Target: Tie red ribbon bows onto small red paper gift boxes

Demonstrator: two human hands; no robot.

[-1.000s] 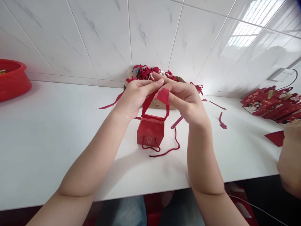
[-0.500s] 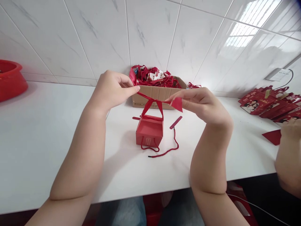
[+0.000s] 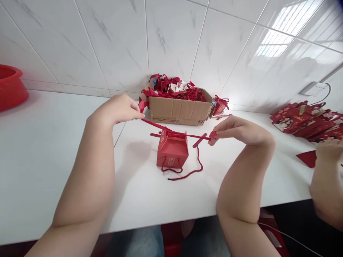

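A small red gift box point(image 3: 173, 151) stands upright on the white table, a rope handle hanging down its front. A red ribbon point(image 3: 155, 124) runs taut across the box's top. My left hand point(image 3: 128, 109) pinches the ribbon's left end, up and left of the box. On the right, my right hand point(image 3: 227, 130) pinches the other end, slightly lower. Beside the box lie a loose red cord point(image 3: 200, 164) and a flat dark-red strip point(image 3: 199, 140). Whether the ribbon is knotted at the top cannot be made out.
Behind the box, a cardboard carton point(image 3: 179, 110) full of red ribboned pieces stands by the tiled wall. A small red box point(image 3: 220, 106) sits at its right. Red gift bags point(image 3: 300, 119) and another person's arm point(image 3: 328, 178) are at far right. A red basin point(image 3: 12, 89) stands left.
Both hands have moved apart and downward, pulling the ribbon from a raised loop into a nearly straight line close above the box.
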